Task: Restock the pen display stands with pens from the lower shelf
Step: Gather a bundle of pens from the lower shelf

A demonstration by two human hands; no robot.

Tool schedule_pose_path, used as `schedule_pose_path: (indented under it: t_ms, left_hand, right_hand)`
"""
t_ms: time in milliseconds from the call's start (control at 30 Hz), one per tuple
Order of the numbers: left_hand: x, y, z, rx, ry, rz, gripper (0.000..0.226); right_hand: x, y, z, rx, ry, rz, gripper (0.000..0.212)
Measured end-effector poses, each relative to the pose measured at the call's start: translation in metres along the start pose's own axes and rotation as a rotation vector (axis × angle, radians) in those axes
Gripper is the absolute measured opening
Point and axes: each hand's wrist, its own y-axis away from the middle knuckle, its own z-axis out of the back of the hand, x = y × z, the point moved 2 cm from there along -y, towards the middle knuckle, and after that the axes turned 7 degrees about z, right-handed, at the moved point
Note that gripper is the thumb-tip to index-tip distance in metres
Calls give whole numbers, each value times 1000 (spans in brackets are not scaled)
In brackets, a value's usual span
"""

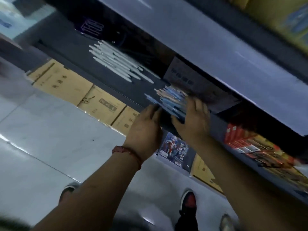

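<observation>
Between both hands, blue pens (173, 100) lie at the shelf (133, 95) edge; left grip (146, 125) and right grip (193, 120) bracket them, closure indeterminate.

One head-worn view alone, wide-angle, looks forward and steeply down from above a standing person, strongly tilted so the dark shelf (116, 84) runs slantwise from upper left to lower right. It sits close to the shelf's front edge, with both forearms reaching up from the bottom edge and the tiled floor (50, 130) and shoes below. Motion blur softens everything.
</observation>
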Motion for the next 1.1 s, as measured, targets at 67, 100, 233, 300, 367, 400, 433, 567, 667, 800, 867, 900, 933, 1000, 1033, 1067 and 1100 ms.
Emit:
schedule_pose_path:
  t_ms: [67,100,233,300,367,400,433,567,667,800,867,900,933,1000,1033,1067,1100]
  left_hand:
    - [0,-8,-12,-64,-40,2,63]
    - [1,-11,-16,-90,-65,9,64]
    - [9,-17,-24,-107,-194,59,75]
    - [13,-17,-27,-66,-261,56,81]
    - [11,-14,-29,-67,-293,45,80]
    - [9,-12,-30,-62,-299,36,79]
    - [7,-11,-32,-50,-297,27,80]
    - [2,-7,-33,-34,-265,9,77]
    - [1,-7,-34,-31,-257,-7,74]
    - [1,-5,-35,-61,-219,-22,73]
    - [3,-1,-39,-64,-185,-16,75]
    - [5,2,-41,-69,-168,-13,78]
    - [7,5,-42,-79,-158,-13,78]
    - [8,7,-44,-91,-149,-16,76]
    - [8,8,-44,-98,-141,-19,74]
    - [7,7,-44,-107,-127,-22,73]
    - [6,7,-43,-119,-112,-21,71]
  right_hand:
    - [-4,-4,-2,-22,47,-12,80]
    - [-5,-5,-3,-15,67,-21,81]
    - [-3,-9,-4,-11,74,-27,85]
    - [-1,-14,-2,42,80,-51,83]
    - [2,-21,2,115,97,-66,80]
    - [4,-24,2,138,103,-65,79]
    - [6,-27,2,147,106,-61,78]
    - [11,-28,-1,158,129,-40,73]
    - [9,-33,1,185,154,-6,71]
    - [13,-45,2,289,210,39,77]
    - [14,-51,1,323,260,66,75]
    - [14,-55,0,340,267,67,73]
    - [13,-58,0,357,260,61,71]
    - [10,-62,-1,368,216,57,67]
    - [10,-63,-1,362,194,56,65]
    - [11,-64,-1,356,176,53,62]
    - [12,-65,-2,352,159,42,58]
